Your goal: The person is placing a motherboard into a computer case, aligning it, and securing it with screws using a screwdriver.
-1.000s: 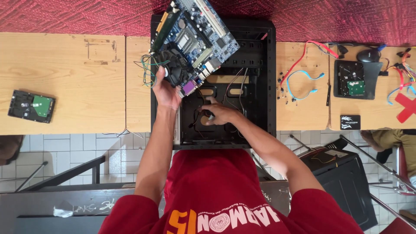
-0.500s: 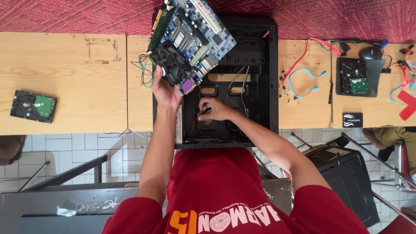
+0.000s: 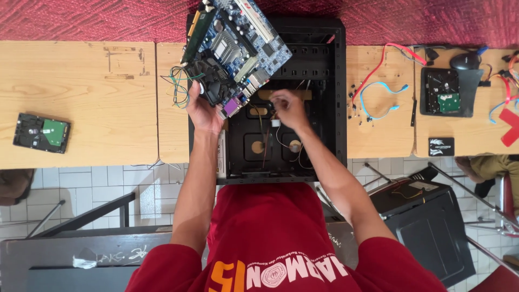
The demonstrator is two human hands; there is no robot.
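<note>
The left hand (image 3: 203,111) is gripping the near corner of a blue motherboard (image 3: 235,46), fingers clamped on its edge, and is holding it tilted above the left side of an open black computer case (image 3: 324,97) that is lying on the wooden tabletop (image 3: 97,103). A black cooler fan (image 3: 212,81) is sitting on the board close to the thumb, a green memory stick (image 3: 193,35) is standing along the board's left edge, and a loose bundle of thin wires (image 3: 175,86) is dangling off that side, just left of the hand. The right hand (image 3: 286,108) is reaching into the case with its fingertips pinched together on something small among the thin cables (image 3: 270,143) inside — what exactly it is pinching is too small to tell. Both hands are working near each other, the left one just outside the case's left wall and the right one over its dark floor. Well off to the left, a hard drive (image 3: 42,133) with a green circuit board facing up is lying alone on the tabletop. To the right of the case, a red data cable (image 3: 386,59) and a blue data cable (image 3: 381,100) are curling beside each other, and further right a second hard drive (image 3: 443,92) is resting on a dark pad — a black mouse (image 3: 465,60) is sitting just beyond it.
</note>
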